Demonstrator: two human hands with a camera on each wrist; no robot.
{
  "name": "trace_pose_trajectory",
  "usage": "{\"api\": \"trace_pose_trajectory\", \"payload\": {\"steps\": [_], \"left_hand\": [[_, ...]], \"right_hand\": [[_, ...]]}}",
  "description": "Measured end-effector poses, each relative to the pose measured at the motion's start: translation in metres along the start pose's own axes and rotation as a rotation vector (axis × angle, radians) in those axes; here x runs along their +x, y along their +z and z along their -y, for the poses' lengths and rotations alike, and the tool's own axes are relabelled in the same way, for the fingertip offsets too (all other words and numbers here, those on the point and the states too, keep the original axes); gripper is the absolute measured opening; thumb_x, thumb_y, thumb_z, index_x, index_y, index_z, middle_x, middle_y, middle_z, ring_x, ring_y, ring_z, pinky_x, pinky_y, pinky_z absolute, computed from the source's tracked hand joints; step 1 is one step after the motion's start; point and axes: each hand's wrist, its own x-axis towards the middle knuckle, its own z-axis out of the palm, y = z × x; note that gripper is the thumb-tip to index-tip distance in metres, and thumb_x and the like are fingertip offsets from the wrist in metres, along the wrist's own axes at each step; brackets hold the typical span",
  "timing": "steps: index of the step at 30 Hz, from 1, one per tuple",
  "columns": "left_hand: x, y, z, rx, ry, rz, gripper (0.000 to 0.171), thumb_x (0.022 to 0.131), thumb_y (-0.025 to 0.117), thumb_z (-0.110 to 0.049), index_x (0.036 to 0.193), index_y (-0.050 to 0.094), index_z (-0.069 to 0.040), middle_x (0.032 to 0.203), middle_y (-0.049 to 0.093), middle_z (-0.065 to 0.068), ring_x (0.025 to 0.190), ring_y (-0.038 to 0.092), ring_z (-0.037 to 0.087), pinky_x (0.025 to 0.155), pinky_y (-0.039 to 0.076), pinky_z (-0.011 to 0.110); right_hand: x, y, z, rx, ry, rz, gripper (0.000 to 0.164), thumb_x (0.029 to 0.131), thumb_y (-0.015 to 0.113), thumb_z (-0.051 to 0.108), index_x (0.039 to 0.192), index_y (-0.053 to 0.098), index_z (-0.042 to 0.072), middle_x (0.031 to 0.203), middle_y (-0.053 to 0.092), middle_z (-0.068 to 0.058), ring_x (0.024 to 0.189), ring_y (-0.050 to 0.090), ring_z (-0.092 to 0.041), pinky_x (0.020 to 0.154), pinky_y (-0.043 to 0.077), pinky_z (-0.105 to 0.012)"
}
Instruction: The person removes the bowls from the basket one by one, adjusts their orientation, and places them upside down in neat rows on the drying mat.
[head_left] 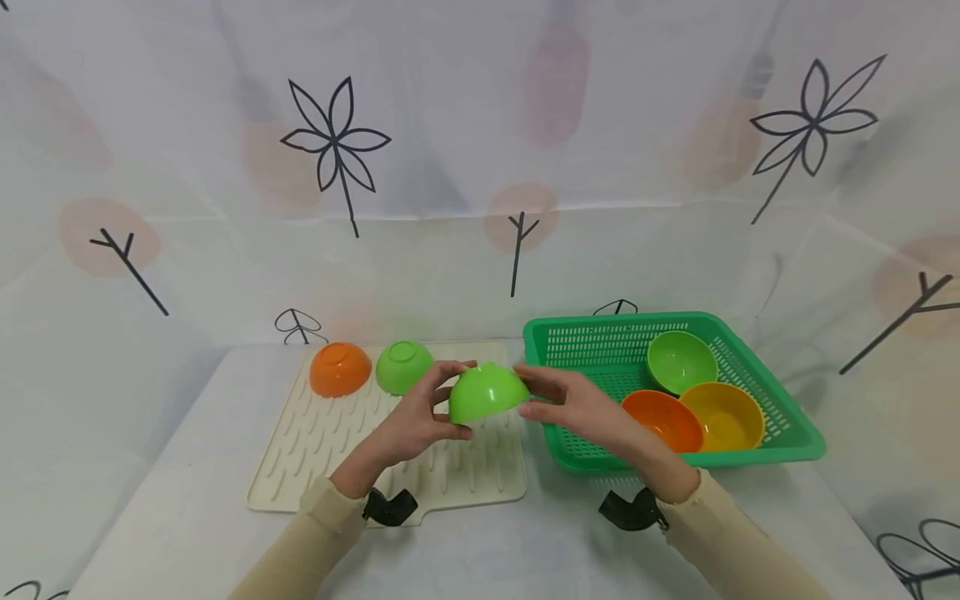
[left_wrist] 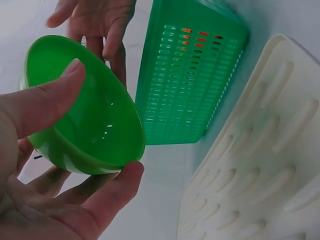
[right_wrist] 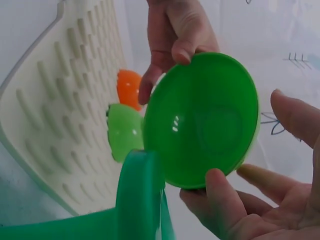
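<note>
Above the drying mat, a light green bowl (head_left: 489, 393) is held upside down and tilted. My left hand (head_left: 415, 418) grips it, with the thumb over the rim and the fingers along the outside, as the left wrist view shows. On the other side is my right hand (head_left: 581, 406), its fingers spread at the bowl's edge. In the right wrist view the thumb of that hand (right_wrist: 272, 200) stands away from the bowl; fingertips overlap the rim, and whether they press on it I cannot tell. An orange bowl (head_left: 340, 369) and another green bowl (head_left: 403, 367) rest upside down on the cream drying mat (head_left: 352, 467).
To the right stands a green plastic basket (head_left: 581, 333). Inside it sit a green bowl (head_left: 682, 362), an orange bowl (head_left: 663, 419) and a yellow bowl (head_left: 723, 417), all facing up. A patterned cloth (head_left: 450, 150) hangs behind the white table (head_left: 525, 550).
</note>
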Motion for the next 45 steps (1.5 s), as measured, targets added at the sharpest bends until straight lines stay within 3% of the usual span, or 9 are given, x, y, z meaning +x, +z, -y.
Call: {"api": "trace_pose_trajectory", "payload": {"steps": [3, 10, 19, 25, 33, 38, 45], "left_hand": [[-0.001, 0.001, 0.000, 0.035, 0.011, 0.001, 0.077, 0.077, 0.078, 0.013, 0.138, 0.040, -0.015, 0.159, 0.030, 0.007, 0.136, 0.042, 0.040, 0.094, 0.054, 0.043], [-0.001, 0.003, 0.000, 0.128, 0.019, -0.013, 0.077, 0.074, 0.083, 0.008, 0.135, 0.042, -0.016, 0.156, 0.036, 0.003, 0.140, 0.037, 0.035, 0.100, 0.045, 0.058], [-0.003, 0.003, -0.002, 0.158, 0.015, -0.001, 0.074, 0.074, 0.089, -0.010, 0.134, 0.045, -0.016, 0.157, 0.036, -0.002, 0.140, 0.037, 0.030, 0.102, 0.046, 0.052], [-0.004, 0.003, -0.006, 0.166, 0.016, -0.024, 0.071, 0.077, 0.087, -0.014, 0.137, 0.048, -0.016, 0.157, 0.037, -0.003, 0.141, 0.037, 0.027, 0.104, 0.044, 0.052], [-0.005, 0.003, -0.005, 0.196, 0.029, -0.055, 0.090, 0.074, 0.088, -0.004, 0.149, 0.040, -0.015, 0.153, 0.040, 0.003, 0.141, 0.036, 0.028, 0.106, 0.040, 0.058], [-0.005, 0.001, -0.002, 0.233, 0.015, -0.048, 0.094, 0.073, 0.089, -0.006, 0.152, 0.038, -0.011, 0.154, 0.039, 0.006, 0.139, 0.038, 0.030, 0.106, 0.040, 0.057], [-0.006, -0.003, 0.004, 0.275, -0.004, -0.045, 0.095, 0.073, 0.090, -0.015, 0.153, 0.039, -0.015, 0.154, 0.040, 0.003, 0.137, 0.041, 0.029, 0.107, 0.039, 0.058]], "right_hand": [[0.001, 0.003, 0.000, 0.000, 0.016, -0.011, 0.071, 0.095, 0.070, 0.030, 0.152, 0.038, 0.003, 0.151, 0.044, -0.016, 0.138, 0.043, -0.035, 0.100, 0.050, -0.042], [0.003, 0.013, 0.004, -0.045, 0.051, -0.062, 0.076, 0.092, 0.072, 0.033, 0.151, 0.037, 0.000, 0.149, 0.045, -0.018, 0.132, 0.049, -0.035, 0.099, 0.051, -0.043], [0.004, 0.022, 0.007, -0.068, 0.066, -0.115, 0.079, 0.089, 0.077, 0.029, 0.150, 0.038, -0.004, 0.145, 0.049, -0.021, 0.124, 0.056, -0.034, 0.096, 0.053, -0.040], [0.005, 0.024, 0.004, -0.062, 0.034, -0.137, 0.079, 0.087, 0.079, 0.026, 0.149, 0.039, -0.004, 0.146, 0.047, -0.021, 0.127, 0.054, -0.036, 0.097, 0.051, -0.040], [0.005, 0.031, 0.000, -0.091, -0.019, -0.155, 0.083, 0.085, 0.081, 0.024, 0.149, 0.037, -0.004, 0.150, 0.042, -0.020, 0.131, 0.050, -0.036, 0.103, 0.046, -0.044], [0.006, 0.037, -0.004, -0.083, -0.001, -0.173, 0.083, 0.083, 0.082, 0.017, 0.151, 0.037, -0.002, 0.152, 0.039, -0.020, 0.134, 0.047, -0.037, 0.104, 0.044, -0.047], [0.011, 0.049, -0.006, -0.082, 0.030, -0.227, 0.082, 0.083, 0.081, 0.007, 0.151, 0.037, -0.002, 0.153, 0.037, -0.024, 0.137, 0.042, -0.040, 0.103, 0.043, -0.046]]}}
